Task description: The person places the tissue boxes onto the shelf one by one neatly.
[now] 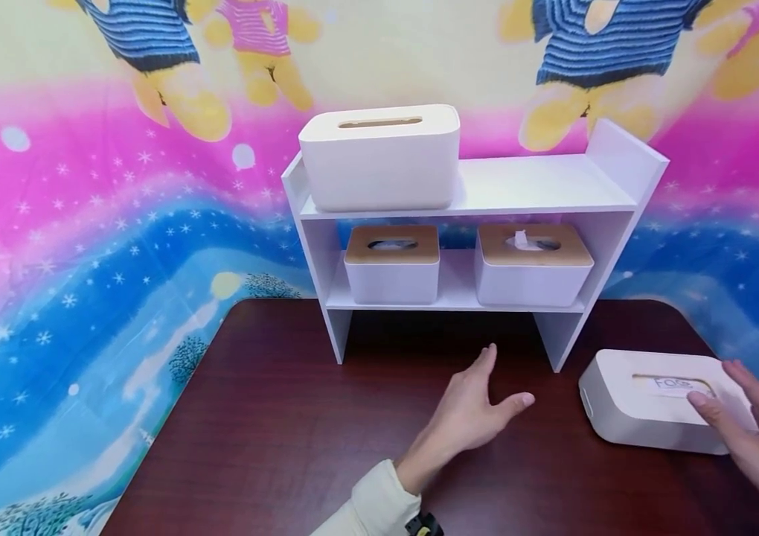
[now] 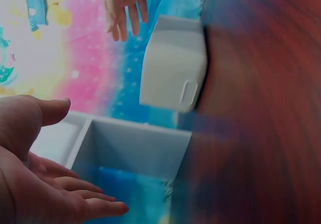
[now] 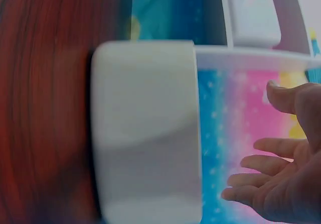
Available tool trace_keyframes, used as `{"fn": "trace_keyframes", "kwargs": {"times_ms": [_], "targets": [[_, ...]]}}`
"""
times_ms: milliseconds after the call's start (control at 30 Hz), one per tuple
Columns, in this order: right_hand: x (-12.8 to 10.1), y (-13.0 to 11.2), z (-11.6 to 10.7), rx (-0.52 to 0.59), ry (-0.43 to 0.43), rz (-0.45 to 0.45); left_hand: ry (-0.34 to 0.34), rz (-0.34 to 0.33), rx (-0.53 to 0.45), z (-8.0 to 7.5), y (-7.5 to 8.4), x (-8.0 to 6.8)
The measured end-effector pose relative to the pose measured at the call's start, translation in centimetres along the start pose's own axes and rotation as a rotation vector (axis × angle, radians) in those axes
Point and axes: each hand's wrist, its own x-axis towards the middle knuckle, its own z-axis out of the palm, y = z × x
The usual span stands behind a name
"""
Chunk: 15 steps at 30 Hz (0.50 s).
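A white tissue box (image 1: 654, 402) with a pale slotted lid lies on the dark red table (image 1: 272, 447) at the right; it also shows in the left wrist view (image 2: 173, 63) and fills the right wrist view (image 3: 145, 128). My right hand (image 1: 748, 428) hovers over its near right end, fingers straight and spread, holding nothing. Whether they touch the lid I cannot tell. My left hand (image 1: 480, 409) floats open above the table's middle, left of the box and in front of the white shelf (image 1: 520, 186).
The shelf's top board carries a large white tissue box (image 1: 379, 156) at its left. Two smaller white boxes with wooden lids (image 1: 393, 264) (image 1: 532, 264) stand on the lower board. A colourful cloth (image 1: 71, 260) hangs behind the table.
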Motion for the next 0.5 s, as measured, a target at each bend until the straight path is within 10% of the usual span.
{"fn": "trace_keyframes", "kwargs": {"times_ms": [300,500], "targets": [[1.7,2.2,-0.4,-0.004,0.097,0.145,-0.058,-0.112,-0.027,4.3,1.9,1.0],[1.9,5.8,-0.5,0.017,-0.035,0.164,-0.081,-0.114,-0.033,7.1,3.4,1.4]]}}
